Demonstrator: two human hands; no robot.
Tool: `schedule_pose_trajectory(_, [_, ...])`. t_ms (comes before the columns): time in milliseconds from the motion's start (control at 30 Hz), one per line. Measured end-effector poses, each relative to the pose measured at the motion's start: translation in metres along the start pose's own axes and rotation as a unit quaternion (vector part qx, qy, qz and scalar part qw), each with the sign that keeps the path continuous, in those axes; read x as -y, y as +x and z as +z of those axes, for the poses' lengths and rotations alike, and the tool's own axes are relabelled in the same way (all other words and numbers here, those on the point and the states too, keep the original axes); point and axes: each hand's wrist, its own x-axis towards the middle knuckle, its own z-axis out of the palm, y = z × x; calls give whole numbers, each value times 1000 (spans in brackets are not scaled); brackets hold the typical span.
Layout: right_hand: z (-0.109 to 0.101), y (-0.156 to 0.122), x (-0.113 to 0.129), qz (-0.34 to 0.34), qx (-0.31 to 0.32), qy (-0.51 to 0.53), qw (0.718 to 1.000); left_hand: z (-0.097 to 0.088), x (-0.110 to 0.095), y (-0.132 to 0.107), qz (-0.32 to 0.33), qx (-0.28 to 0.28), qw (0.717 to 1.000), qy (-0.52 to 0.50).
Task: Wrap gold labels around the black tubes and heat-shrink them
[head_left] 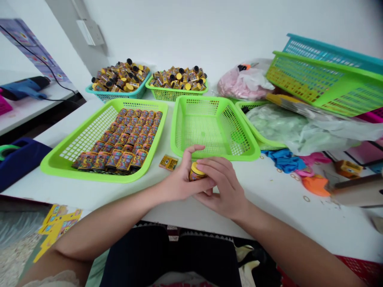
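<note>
A small yellow-capped bottle (pixel 196 172) with a colourful label sits between both my hands near the table's front edge. My left hand (pixel 181 180) wraps round its side, thumb raised over the top. My right hand (pixel 222 184) closes on it from the right, fingers across the cap. A small flat yellow label or box (pixel 168 162) lies on the table just left of my hands. Directly behind my hands stands an empty green basket (pixel 215 151). To its left, a green tray (pixel 60 159) holds several rows of labelled bottles lying flat.
Two small baskets, teal (pixel 112 95) and green (pixel 173 95), full of loose bottles stand at the back. Bags, stacked baskets (pixel 323 77) and coloured scraps crowd the right side. A blue tool (pixel 24 87) lies on a side table, left. Yellow printed sheets (pixel 56 223) lie below the table's edge.
</note>
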Motion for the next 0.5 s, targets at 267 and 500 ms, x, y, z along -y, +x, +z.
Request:
schedule_pose_trajectory(267, [-1, 1, -1, -42, -6, -12, 999, -5, -6, 0, 37, 25, 998, 40])
schedule_pose_trajectory(500, [-6, 5, -8, -68, -23, -94, 993, -2, -35, -26, 203, -196, 858, 429])
